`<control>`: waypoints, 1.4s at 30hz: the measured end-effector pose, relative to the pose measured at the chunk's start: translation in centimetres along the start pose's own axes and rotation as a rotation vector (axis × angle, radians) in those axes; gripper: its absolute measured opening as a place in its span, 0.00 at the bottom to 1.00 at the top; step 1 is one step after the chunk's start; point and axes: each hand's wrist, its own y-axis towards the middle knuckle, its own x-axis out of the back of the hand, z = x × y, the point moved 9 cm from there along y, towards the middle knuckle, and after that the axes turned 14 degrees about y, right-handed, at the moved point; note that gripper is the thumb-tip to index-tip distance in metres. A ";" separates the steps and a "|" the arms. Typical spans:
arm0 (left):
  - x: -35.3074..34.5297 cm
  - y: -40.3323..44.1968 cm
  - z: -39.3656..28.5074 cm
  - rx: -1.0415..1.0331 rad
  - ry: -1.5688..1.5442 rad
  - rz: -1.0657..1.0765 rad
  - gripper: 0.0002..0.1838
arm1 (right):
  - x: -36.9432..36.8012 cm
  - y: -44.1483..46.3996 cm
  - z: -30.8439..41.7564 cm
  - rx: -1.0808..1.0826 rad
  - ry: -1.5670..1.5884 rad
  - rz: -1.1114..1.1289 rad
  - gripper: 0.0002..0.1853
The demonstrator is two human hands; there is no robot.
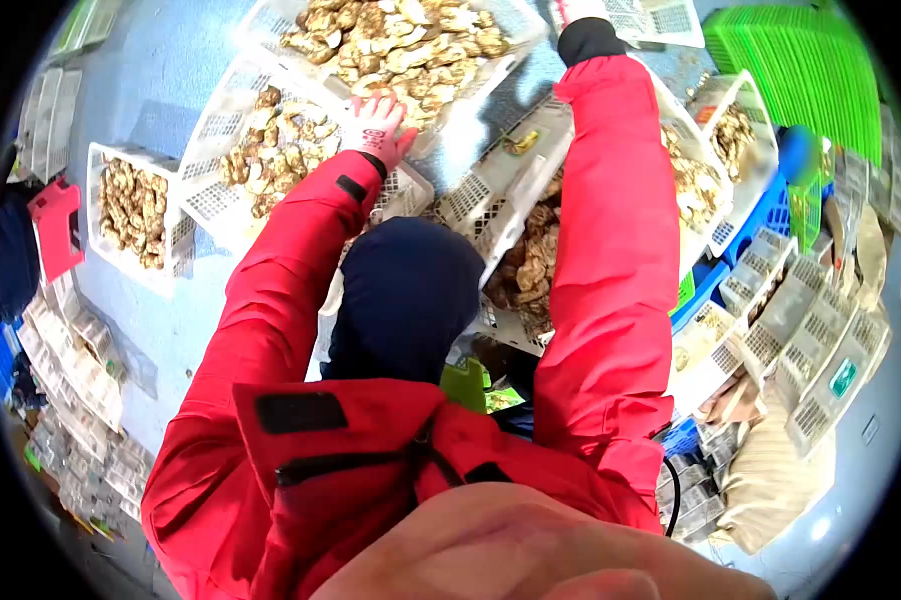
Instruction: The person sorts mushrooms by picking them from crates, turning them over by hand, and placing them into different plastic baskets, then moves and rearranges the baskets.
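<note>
My left hand (378,128), in a pale glove with red print, lies palm down with its fingers spread at the near edge of a large white crate (490,85) heaped with brown and cream lumpy pieces (400,45). Left of it stands another white basket (205,150) with more such pieces. My right hand (578,10) reaches to the top edge of the view, beside a white basket (660,20); only its gloved back part near the dark cuff shows, and its fingers are out of sight.
A smaller filled basket (180,225) stands at the left, near a red stool (57,228). Right of my right arm are filled white baskets (745,190), a stack of green crates (800,70) and blue crates (760,215). Darker pieces (530,265) lie between my arms.
</note>
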 end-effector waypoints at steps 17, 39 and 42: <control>-0.5 1.1 1.7 0.071 -0.197 -0.059 0.18 | -3.5 6.8 -6.8 -0.305 -0.484 -0.118 0.18; 12.5 0.2 8.0 0.225 -1.636 -0.222 0.28 | 19.8 -24.5 19.4 0.255 -0.120 -0.580 0.15; 26.7 -2.8 5.5 0.005 -1.881 -0.253 0.27 | 22.6 -34.5 17.7 0.520 -0.175 -0.664 0.10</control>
